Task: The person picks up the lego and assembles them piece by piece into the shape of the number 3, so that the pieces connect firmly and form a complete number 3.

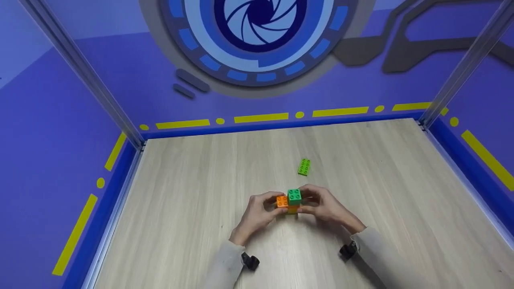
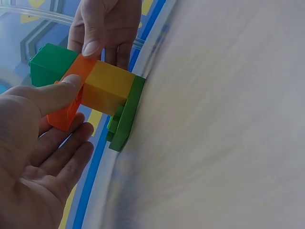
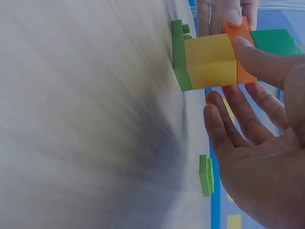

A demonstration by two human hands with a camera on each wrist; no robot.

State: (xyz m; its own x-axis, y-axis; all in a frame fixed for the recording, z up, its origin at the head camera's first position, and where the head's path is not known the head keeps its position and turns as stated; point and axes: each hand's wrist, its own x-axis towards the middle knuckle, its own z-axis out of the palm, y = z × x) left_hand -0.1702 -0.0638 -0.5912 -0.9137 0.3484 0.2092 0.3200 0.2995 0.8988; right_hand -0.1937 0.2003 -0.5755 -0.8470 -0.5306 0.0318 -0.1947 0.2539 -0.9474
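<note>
A small stack of toy building bricks stands between the two hands. Its base is a green plate on the table, under a yellow brick. Across the yellow brick lies an orange brick, jutting out to the left, and a green brick sits on its right part. My left hand pinches the jutting end of the orange brick between thumb and fingers. From the other side my right hand grips the orange brick, its thumb lying on the near face.
Beyond the stack, a loose lime-green plate with studs lies on the wooden table. Blue and purple panels close off the back and both sides.
</note>
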